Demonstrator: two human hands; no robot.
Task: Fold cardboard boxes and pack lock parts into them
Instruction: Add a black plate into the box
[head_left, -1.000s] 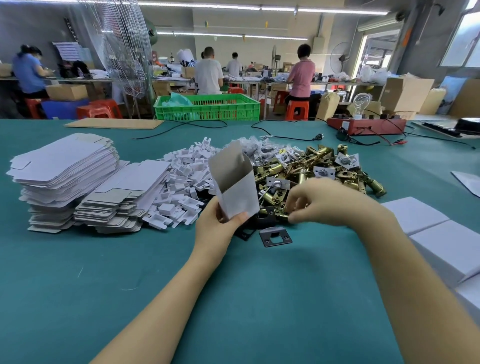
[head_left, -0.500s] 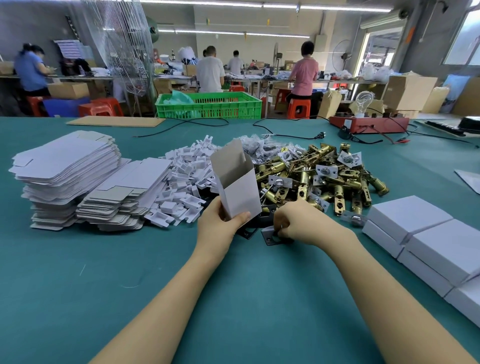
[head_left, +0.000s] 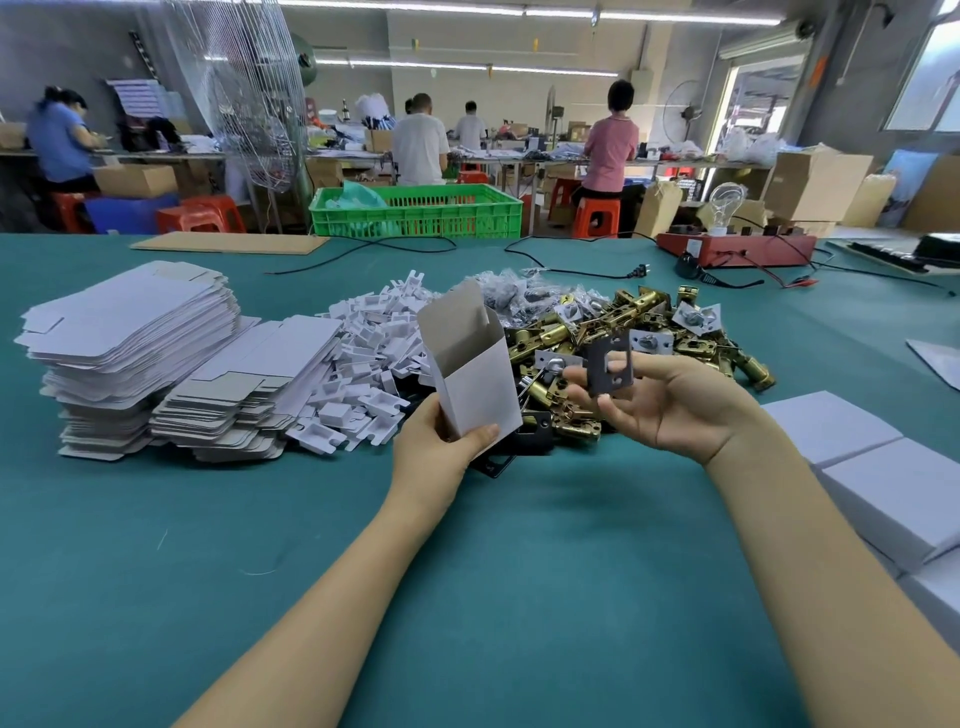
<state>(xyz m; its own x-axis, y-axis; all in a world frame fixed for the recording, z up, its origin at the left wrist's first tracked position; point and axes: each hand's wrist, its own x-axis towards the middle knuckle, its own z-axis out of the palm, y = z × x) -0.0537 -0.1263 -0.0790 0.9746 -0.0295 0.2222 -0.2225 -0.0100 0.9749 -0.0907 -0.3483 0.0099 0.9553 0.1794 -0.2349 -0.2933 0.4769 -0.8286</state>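
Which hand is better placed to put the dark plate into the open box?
The right hand. It already pinches the dark plate beside the box's open top. The left hand holds the box upright, so it likely only steadies it.

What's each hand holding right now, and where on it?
The left hand grips the open white box at its bottom end. The right hand pinches a dark strike plate by its lower edge.

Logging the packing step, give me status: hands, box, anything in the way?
Left hand grips open box, mouth up. Right hand pinches dark strike plate beside it, not yet inside. Path between them unobstructed.
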